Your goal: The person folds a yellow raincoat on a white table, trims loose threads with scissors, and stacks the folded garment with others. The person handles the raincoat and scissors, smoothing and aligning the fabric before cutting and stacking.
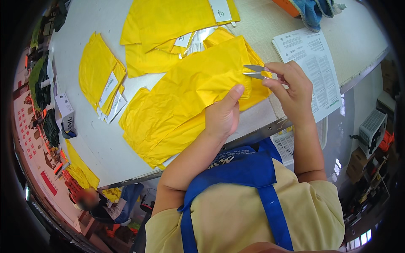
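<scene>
A yellow folded garment (185,92) of thin fabric lies across the white table, its right end lifted near the table's front edge. My left hand (223,114) is closed on this end, thumb on top and fingers hidden beneath the cloth. Pinched in my right hand (293,90) are thread snips (254,75), with both pointed blades spread apart over the garment's stitched edge. Whether the blades touch a thread is too small to tell. Beyond the garment rests a heap of more yellow garments (168,21) with white tags, partly overlapped by it.
Another folded yellow garment (99,69) with tags lies to the left. Printed sheets (310,55) are stacked right of my right hand, below a blue cloth (314,12). A white box (63,109) stands at the far left. Another person (112,206) sits at lower left.
</scene>
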The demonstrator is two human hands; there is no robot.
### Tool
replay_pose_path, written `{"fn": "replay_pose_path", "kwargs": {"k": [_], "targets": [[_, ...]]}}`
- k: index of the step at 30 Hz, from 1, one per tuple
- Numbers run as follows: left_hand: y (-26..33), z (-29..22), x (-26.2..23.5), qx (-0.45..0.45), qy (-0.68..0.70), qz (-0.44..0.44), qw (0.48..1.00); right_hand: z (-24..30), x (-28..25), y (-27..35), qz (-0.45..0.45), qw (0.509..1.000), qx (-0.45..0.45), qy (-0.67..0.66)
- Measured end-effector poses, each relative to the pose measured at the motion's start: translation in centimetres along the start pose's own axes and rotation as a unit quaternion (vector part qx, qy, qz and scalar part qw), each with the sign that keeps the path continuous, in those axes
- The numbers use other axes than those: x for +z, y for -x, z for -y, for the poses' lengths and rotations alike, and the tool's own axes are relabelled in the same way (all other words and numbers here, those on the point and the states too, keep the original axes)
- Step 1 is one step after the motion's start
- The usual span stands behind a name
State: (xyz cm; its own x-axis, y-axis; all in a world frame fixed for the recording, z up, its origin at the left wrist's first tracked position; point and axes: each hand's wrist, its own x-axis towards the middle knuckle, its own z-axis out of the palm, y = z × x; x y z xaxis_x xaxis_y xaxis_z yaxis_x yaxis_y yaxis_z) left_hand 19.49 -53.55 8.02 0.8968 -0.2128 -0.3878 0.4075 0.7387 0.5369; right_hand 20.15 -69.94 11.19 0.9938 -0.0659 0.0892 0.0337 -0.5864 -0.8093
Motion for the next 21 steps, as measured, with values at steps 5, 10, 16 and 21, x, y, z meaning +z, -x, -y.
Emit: {"fn": "replay_pose_path", "kwargs": {"k": [5,10,16,21], "targets": [[0.0,0.0,-0.1,0.006,-0.003,-0.006,1.000,-0.7,0.6,0.4,-0.032,0.999,-0.032,-0.013],[0.0,-0.1,0.0,-0.004,0.022,-0.007,1.000,-2.4,2.2,1.2,-0.074,0.900,0.166,-0.397],[-0.1,-0.1,-0.6,-0.014,0.008,0.031,0.999,-0.8,2.6,2.9,-0.020,0.931,0.148,-0.333],[0.3,-0.2,0.2,0.011,-0.035,-0.009,0.999,0.8,1.7,2.4,-0.008,0.979,0.050,-0.196]]}}
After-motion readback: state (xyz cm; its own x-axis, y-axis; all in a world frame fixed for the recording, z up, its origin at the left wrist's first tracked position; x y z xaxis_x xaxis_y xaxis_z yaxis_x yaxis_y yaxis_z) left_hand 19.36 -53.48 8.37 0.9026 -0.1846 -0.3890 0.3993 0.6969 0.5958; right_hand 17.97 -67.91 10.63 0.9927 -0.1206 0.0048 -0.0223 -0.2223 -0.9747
